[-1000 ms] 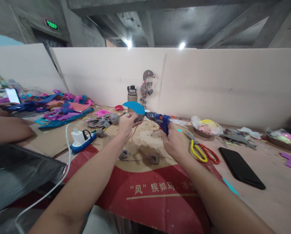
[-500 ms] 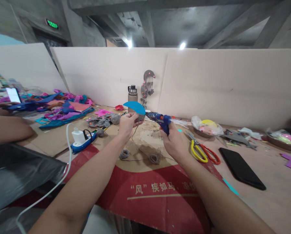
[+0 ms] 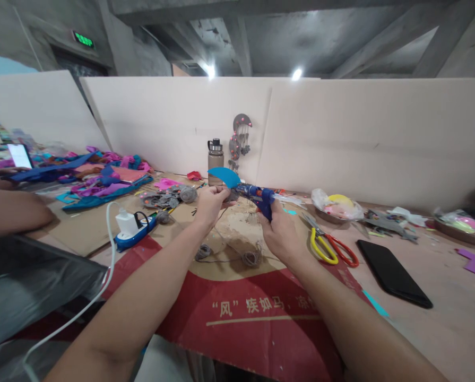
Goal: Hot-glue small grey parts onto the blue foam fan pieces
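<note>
Table [image 3: 456, 313], left fingers [image 3: 223, 192] pinching blue crescent [image 3: 226, 176] jutting upward, right fingers [image 3: 276, 210] clasping glue gun [image 3: 264, 198]

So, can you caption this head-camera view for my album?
Left fingers hold a curved blue piece close to a blue glue gun gripped by the right fingers.

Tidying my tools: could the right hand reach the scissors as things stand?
Probably not to grip them yet: the right hand is wrapped around the glue gun. Otherwise the way looks free; the scissors lie close by, seemingly uncovered.
</note>
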Demonstrator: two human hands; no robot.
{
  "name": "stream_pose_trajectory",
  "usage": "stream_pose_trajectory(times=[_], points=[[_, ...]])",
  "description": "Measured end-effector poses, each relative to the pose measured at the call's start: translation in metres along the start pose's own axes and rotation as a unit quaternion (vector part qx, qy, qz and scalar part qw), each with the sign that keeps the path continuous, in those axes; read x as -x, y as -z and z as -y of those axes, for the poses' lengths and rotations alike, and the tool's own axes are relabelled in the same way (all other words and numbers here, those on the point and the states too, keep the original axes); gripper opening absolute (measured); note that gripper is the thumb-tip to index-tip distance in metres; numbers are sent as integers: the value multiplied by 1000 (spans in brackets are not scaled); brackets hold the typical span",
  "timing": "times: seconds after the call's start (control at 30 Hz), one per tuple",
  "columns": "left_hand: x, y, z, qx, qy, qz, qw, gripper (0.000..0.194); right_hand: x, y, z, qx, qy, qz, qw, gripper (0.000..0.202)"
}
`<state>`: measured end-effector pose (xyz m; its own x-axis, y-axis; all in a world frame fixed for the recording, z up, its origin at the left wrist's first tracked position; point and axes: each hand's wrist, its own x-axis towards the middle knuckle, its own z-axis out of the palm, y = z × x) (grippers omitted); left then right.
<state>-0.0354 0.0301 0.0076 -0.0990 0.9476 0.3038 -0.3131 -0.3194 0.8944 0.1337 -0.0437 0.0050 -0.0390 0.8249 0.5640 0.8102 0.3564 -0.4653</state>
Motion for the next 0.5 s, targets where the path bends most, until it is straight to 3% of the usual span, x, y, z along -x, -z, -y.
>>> stream_pose_trajectory(times=[0.5], points=[[1, -1, 2, 0, -1, 2, 1000, 26, 1, -1, 1, 0, 2, 4, 1000, 35]])
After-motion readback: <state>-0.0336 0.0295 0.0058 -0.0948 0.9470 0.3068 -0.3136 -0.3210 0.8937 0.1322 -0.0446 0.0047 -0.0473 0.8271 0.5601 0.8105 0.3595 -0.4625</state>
